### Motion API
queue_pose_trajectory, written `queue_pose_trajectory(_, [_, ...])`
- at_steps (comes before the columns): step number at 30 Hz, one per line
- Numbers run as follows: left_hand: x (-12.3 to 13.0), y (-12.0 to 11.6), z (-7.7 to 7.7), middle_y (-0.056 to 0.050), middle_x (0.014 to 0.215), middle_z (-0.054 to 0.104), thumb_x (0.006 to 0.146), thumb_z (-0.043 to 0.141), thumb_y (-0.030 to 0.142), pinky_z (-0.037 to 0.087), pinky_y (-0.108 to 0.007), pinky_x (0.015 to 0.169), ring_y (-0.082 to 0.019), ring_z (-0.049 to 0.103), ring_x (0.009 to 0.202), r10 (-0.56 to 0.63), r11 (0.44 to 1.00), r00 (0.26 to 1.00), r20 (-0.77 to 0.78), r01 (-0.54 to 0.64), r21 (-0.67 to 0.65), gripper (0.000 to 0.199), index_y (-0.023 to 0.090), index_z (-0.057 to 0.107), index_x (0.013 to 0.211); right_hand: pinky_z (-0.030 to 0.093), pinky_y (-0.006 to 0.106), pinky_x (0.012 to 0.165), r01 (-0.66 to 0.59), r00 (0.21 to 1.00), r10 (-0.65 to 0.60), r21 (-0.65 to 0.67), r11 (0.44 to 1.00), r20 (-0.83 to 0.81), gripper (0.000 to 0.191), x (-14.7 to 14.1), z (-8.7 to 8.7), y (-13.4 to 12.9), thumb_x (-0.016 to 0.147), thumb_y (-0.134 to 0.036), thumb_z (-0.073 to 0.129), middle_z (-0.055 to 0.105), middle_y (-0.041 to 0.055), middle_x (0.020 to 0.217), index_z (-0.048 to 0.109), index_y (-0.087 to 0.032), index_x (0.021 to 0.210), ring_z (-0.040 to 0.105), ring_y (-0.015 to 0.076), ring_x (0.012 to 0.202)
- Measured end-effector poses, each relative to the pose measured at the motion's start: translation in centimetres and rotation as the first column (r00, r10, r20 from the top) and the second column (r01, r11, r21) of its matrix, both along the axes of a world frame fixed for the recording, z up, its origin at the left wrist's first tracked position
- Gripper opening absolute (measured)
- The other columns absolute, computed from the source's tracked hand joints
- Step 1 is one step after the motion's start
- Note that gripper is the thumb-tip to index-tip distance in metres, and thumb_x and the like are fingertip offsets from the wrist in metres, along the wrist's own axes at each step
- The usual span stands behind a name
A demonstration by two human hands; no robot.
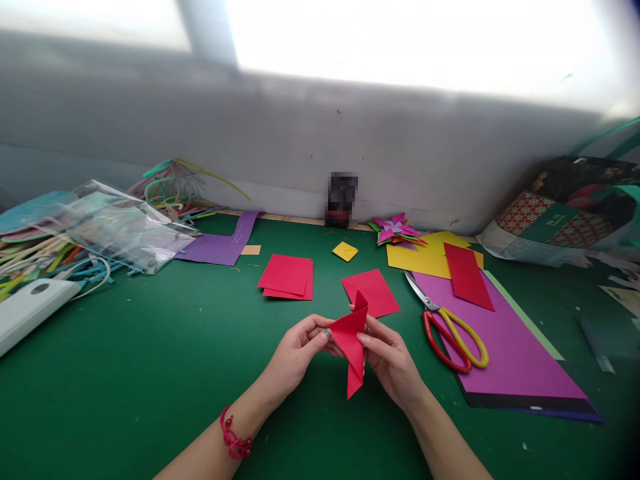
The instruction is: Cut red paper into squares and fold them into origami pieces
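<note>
A folded piece of red paper [351,337] with pointed flaps is held above the green table, between both hands. My left hand [303,347] pinches its left corner, thumb in front and fingers behind. On its right side, my right hand [390,357] grips it with the thumb pressed on the front. Just behind it lies a red paper square [377,293], partly covered by the folded paper's upper tip. Two or more red squares [285,275] are stacked loosely to the left. A small yellow folded paper [345,251] rests farther back.
Scissors [453,333] with red and yellow handles lie on purple sheets [515,360] at right. Behind are yellow paper [415,260], a red strip [467,277] and folded paper stars [395,229]. Pipe cleaners, a clear plastic bag [135,227] and a white power bank [35,307] crowd the left.
</note>
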State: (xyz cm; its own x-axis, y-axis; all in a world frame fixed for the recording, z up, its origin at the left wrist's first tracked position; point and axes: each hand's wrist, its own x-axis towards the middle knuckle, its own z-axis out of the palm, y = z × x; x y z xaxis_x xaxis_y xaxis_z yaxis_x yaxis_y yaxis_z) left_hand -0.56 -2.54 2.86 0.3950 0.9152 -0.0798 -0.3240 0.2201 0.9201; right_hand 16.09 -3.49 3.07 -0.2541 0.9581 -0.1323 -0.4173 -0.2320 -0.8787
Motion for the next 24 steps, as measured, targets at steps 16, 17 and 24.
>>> queue_pose_trajectory(16, [-0.1,0.0,-0.2,-0.005,0.082,0.063,0.082,0.05,0.022,0.047,-0.031,0.073,-0.015,0.06,0.072,0.02,1.0,1.0,0.021,-0.02,0.012,0.014,0.013,0.057,0.092,0.042,0.024,0.046,-0.032,0.994,0.031,-0.007,0.999,-0.109,0.035,0.1,-0.7,0.0,0.079,-0.012,0.051,0.06,0.0019,0.072,0.059,-0.021,0.112,0.049,0.0098,0.049])
queue_pose_trajectory(17, [0.0,0.0,-0.2,-0.004,0.081,0.063,0.083,0.05,0.021,0.047,-0.031,0.073,-0.015,0.06,0.071,0.02,1.0,0.999,0.027,-0.02,0.009,0.013,0.013,0.057,0.091,0.042,0.023,0.045,-0.032,0.993,0.031,-0.008,0.999,-0.11,0.035,0.1,-0.7,0.0,0.079,-0.011,0.051,0.06,0.0019,0.071,0.059,-0.02,0.112,0.049,0.0097,0.048])
queue_pose_trajectory(24, [0.1,-0.1,-0.3,-0.003,0.076,0.061,0.086,0.042,0.02,0.047,-0.032,0.074,-0.014,0.059,0.072,-0.028,0.998,0.999,0.041,0.03,-0.046,0.012,0.015,0.053,0.088,0.038,0.019,0.036,-0.01,0.992,0.0,-0.08,0.997,-0.125,0.033,0.2,-1.1,0.3,0.076,-0.011,0.052,0.061,0.003,0.064,0.062,-0.015,0.108,0.046,0.0078,0.04])
